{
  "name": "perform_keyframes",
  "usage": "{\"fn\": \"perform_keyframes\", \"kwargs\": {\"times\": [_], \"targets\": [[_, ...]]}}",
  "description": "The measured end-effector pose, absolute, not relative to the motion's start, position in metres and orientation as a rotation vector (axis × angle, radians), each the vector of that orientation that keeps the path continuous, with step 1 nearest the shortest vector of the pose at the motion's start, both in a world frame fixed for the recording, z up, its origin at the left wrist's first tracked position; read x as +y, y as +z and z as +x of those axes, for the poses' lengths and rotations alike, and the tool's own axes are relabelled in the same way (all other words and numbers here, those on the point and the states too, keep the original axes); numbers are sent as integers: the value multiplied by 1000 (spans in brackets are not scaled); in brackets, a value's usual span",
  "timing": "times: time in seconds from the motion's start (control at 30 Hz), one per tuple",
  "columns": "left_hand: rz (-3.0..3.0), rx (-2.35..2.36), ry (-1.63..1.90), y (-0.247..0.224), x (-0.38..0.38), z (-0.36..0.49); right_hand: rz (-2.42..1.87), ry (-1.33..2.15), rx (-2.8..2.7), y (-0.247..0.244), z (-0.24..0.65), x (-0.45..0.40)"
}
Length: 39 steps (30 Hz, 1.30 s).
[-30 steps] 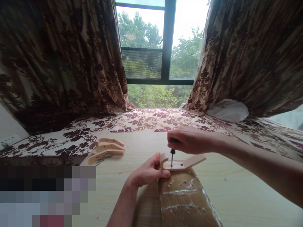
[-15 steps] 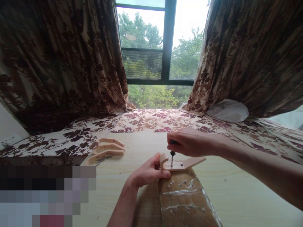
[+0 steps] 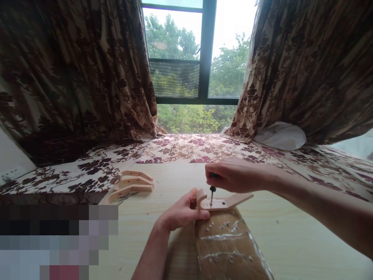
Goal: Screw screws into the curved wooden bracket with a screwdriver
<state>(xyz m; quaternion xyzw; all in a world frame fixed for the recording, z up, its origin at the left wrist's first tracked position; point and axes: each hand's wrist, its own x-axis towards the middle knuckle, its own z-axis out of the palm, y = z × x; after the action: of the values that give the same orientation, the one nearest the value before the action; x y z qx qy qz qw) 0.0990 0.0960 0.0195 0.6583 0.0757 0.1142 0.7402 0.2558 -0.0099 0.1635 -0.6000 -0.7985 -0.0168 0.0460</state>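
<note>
My right hand point(image 3: 225, 175) is wrapped round the dark handle of a screwdriver point(image 3: 212, 194), which points down. Its tip meets the flat middle of a pale wooden hook point(image 3: 217, 206), left of a dark hole or screw in the wood. With thumb and fingers, my left hand point(image 3: 185, 210) grips the curled left end of that hook. Under the hook lies a brown block point(image 3: 221, 249) partly wrapped in clear film, with several small screws scattered on top.
Several wooden hooks point(image 3: 135, 183) with screws in them lie at the left on the pale wooden table point(image 3: 291, 241). Beyond are floral cloth point(image 3: 180, 149), a white bag point(image 3: 281, 136), curtains and a window.
My right hand has turned very slightly on the screwdriver handle. My left hand and the wooden hook look the same.
</note>
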Motion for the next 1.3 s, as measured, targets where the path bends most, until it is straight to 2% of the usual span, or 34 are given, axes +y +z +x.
{"fn": "perform_keyframes", "kwargs": {"times": [0.13,0.37,0.7,0.9,1.3], "targets": [[1448,164,253,19,96,99,-1835,-95,-2437,164,259,-11],[1447,165,257,20,94,99,-1727,26,-2496,168,262,-13],[1451,165,254,20,95,99,-1831,-87,-2421,165,262,-12],[1451,179,254,22,94,99,-1752,6,-2515,171,258,-16],[1460,173,254,22,95,99,-1847,-31,-2449,170,261,-12]]}}
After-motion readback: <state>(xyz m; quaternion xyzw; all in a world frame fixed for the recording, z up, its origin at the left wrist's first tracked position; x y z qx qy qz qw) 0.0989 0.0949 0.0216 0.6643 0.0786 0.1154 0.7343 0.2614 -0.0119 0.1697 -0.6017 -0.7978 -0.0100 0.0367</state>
